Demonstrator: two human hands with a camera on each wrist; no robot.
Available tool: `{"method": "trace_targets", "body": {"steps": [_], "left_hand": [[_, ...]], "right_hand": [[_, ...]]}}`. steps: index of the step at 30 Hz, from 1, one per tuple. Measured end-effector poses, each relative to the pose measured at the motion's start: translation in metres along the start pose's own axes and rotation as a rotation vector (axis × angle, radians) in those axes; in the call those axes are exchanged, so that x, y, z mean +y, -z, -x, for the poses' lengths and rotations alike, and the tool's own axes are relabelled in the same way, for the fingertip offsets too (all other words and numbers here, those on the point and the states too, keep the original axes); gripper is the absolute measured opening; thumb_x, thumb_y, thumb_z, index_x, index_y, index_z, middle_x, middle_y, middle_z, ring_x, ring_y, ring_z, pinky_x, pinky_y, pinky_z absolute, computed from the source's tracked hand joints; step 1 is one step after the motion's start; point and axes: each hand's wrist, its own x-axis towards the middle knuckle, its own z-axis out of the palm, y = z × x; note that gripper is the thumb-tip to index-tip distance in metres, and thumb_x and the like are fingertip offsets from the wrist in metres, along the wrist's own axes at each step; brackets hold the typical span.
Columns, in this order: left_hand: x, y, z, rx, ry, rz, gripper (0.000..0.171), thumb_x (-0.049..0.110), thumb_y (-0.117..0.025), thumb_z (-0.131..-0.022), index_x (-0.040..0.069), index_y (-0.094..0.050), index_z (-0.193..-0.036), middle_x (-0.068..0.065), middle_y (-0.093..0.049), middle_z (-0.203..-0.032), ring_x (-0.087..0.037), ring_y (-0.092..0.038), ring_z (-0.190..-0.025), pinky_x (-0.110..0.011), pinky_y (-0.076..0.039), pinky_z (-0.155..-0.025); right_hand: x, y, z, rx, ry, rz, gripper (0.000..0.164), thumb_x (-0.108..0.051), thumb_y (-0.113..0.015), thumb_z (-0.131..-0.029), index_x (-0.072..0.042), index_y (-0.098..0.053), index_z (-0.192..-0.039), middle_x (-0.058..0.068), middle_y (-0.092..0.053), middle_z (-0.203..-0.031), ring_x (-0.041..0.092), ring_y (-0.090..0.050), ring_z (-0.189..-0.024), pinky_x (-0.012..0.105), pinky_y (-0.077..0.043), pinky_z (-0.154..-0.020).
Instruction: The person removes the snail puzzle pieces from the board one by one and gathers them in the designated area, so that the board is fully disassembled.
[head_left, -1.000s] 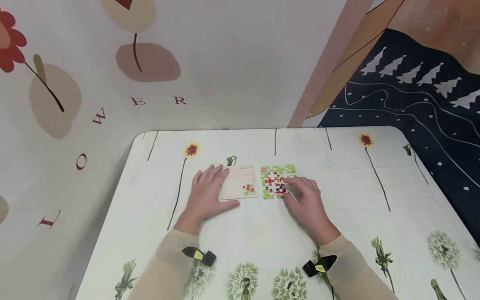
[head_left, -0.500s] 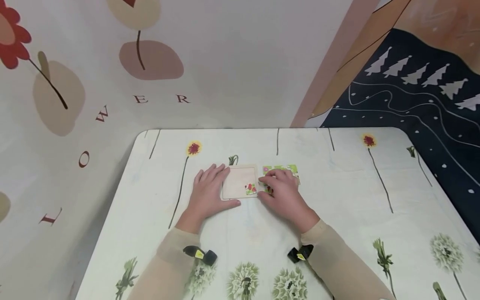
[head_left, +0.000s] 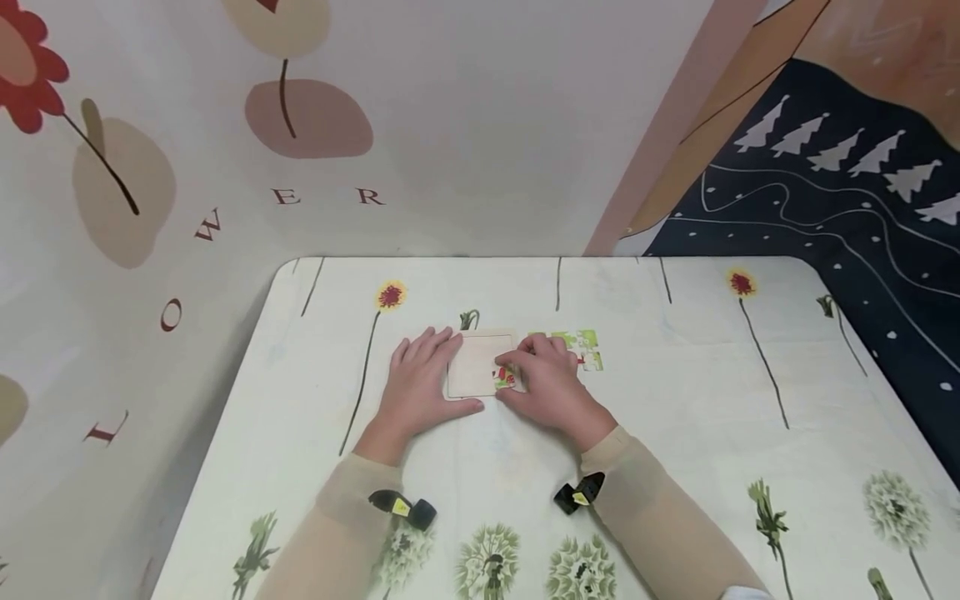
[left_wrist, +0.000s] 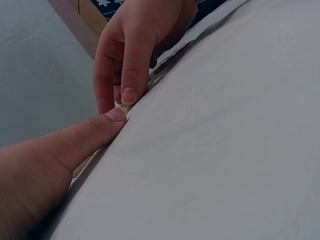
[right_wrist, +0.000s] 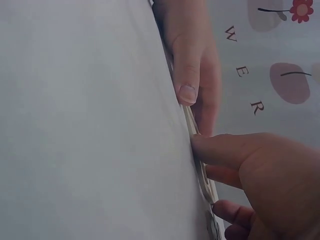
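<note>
A square pale wooden puzzle tray (head_left: pixel 471 367) lies on the table with one coloured puzzle piece (head_left: pixel 504 378) in its near right corner. My left hand (head_left: pixel 415 385) rests along the tray's left side, fingers straight, with its thumb by the near edge. My right hand (head_left: pixel 551 383) reaches over the tray's right side. Its bent index finger and thumb close round the puzzle piece from the far and near sides. In the right wrist view the right thumb (right_wrist: pixel 220 148) touches the tray's thin edge (right_wrist: pixel 201 175); the piece itself is hidden there.
Right of the tray lie several joined green and red puzzle pieces (head_left: pixel 587 342), partly covered by the right hand. A flower-printed cloth covers the table (head_left: pixel 675 400). A patterned wall curtain (head_left: pixel 480 150) hangs along the back edge.
My right hand has moved left from the joined pieces onto the tray's right side, round the corner piece. The left hand stays at the tray. The head view has shifted slightly.
</note>
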Motion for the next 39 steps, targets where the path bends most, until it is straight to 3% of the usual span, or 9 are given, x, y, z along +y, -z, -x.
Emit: {"method": "trace_targets", "body": {"steps": [10, 16, 25, 32, 39], "left_hand": [[0.000, -0.002, 0.000, 0.000, -0.008, -0.004, 0.111, 0.076, -0.078, -0.079, 0.013, -0.044, -0.164, -0.008, -0.036, -0.171, -0.033, -0.023, -0.160, -0.063, -0.011, -0.126], [0.000, -0.002, -0.001, 0.017, -0.021, -0.005, 0.110, 0.076, -0.078, -0.079, 0.013, -0.045, -0.163, -0.008, -0.037, -0.170, -0.034, -0.024, -0.160, -0.063, -0.011, -0.126], [0.000, -0.002, 0.001, 0.035, -0.028, -0.002, 0.110, 0.074, -0.080, -0.078, 0.012, -0.046, -0.162, -0.009, -0.038, -0.169, -0.035, -0.026, -0.159, -0.064, -0.013, -0.125], [-0.001, -0.003, 0.000, 0.020, -0.022, 0.007, 0.111, 0.075, -0.080, -0.078, 0.013, -0.045, -0.163, -0.008, -0.036, -0.171, -0.034, -0.023, -0.160, -0.063, -0.012, -0.125], [-0.001, -0.001, 0.001, 0.030, -0.022, 0.015, 0.111, 0.074, -0.081, -0.077, 0.013, -0.045, -0.163, -0.009, -0.037, -0.170, -0.034, -0.024, -0.160, -0.064, -0.012, -0.125]], "right_hand": [[0.002, -0.004, 0.001, 0.032, -0.030, -0.069, 0.037, -0.032, -0.092, -0.087, -0.022, -0.077, -0.119, 0.007, -0.054, -0.130, 0.032, -0.041, -0.122, 0.056, -0.034, -0.100], [0.001, -0.008, 0.000, 0.064, -0.005, -0.064, 0.039, -0.027, -0.093, -0.086, -0.021, -0.076, -0.121, 0.007, -0.057, -0.130, 0.034, -0.044, -0.122, 0.057, -0.035, -0.099], [0.001, -0.010, 0.008, 0.148, 0.093, 0.004, 0.041, -0.028, -0.092, -0.086, -0.016, -0.077, -0.122, 0.001, -0.073, -0.118, 0.034, -0.054, -0.126, 0.056, -0.038, -0.097], [0.021, -0.005, 0.019, 0.255, 0.137, -0.054, 0.042, -0.026, -0.092, -0.087, -0.015, -0.078, -0.125, 0.001, -0.073, -0.119, 0.027, -0.055, -0.114, 0.055, -0.035, -0.093], [0.054, 0.007, 0.039, 0.317, 0.112, -0.108, 0.050, -0.024, -0.093, -0.085, -0.016, -0.076, -0.131, 0.001, -0.073, -0.124, 0.025, -0.052, -0.111, 0.053, -0.031, -0.093]]}}
